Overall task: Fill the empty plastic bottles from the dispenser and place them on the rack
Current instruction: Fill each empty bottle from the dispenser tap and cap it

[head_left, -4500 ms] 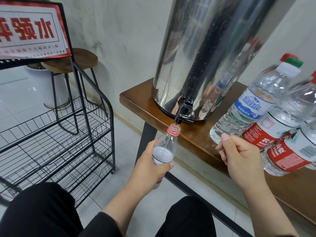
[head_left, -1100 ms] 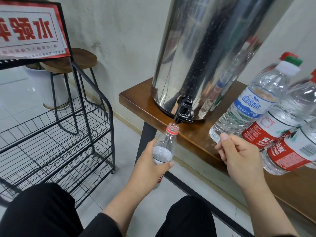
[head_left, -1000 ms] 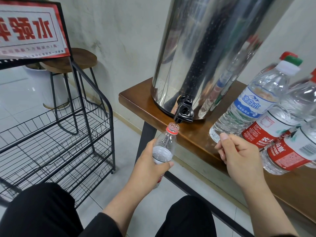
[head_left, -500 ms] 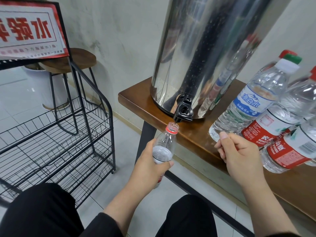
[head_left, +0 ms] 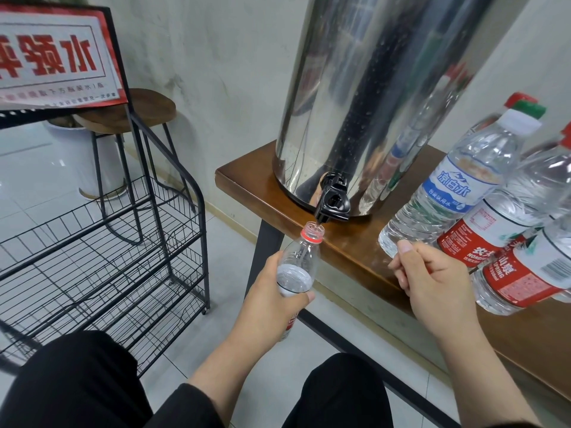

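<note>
My left hand point(head_left: 272, 301) grips a small clear plastic bottle point(head_left: 298, 261) with a red neck ring, uncapped and held upright. Its mouth sits right under the black tap point(head_left: 333, 205) of the tall steel dispenser point(head_left: 370, 88), and a thin stream of water enters it. The water stands near the bottle's shoulder, just above my fingers. My right hand point(head_left: 438, 282) hovers over the table edge with fingers curled and thumb pressed on the forefinger; nothing shows inside it. The black wire rack point(head_left: 102, 261) stands to the left with bare shelves.
On the brown wooden table point(head_left: 247, 180), right of the dispenser, stand several capped bottles: one with a blue label point(head_left: 451, 193), others with red labels point(head_left: 522, 276). A wooden stool point(head_left: 129, 109) stands behind the rack, and a red-and-white sign point(head_left: 52, 57) tops it. My knees are below.
Both hands have kept their places and the bottle stays under the tap. The view has shifted only slightly.
</note>
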Available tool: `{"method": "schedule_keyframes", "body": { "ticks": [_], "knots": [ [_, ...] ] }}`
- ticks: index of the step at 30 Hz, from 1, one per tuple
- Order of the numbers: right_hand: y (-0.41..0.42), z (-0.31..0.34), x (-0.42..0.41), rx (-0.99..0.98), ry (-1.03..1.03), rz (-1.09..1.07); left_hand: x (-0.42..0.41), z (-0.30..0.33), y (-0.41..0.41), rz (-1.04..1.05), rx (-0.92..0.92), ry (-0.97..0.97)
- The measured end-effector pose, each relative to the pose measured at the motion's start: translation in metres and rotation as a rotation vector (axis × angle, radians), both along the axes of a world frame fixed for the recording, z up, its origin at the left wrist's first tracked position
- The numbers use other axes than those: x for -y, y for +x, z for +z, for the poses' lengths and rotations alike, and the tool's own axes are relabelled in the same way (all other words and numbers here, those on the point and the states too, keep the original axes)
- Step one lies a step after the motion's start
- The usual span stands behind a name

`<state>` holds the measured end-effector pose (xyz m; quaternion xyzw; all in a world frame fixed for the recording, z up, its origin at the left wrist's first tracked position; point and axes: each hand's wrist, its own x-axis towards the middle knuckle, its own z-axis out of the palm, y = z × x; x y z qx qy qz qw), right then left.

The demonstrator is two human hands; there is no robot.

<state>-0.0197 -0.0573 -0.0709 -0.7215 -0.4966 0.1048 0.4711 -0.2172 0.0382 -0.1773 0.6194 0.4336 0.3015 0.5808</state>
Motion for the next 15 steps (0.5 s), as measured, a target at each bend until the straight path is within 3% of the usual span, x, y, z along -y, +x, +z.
{"method": "schedule_keyframes", "body": {
  "ticks": [15],
  "knots": [
    [0.0010,-0.0006,-0.0001,-0.026,0.007,0.008,-0.0012,-0.0011,0.0006,-0.003,-0.001,0.008]
  ]
}}
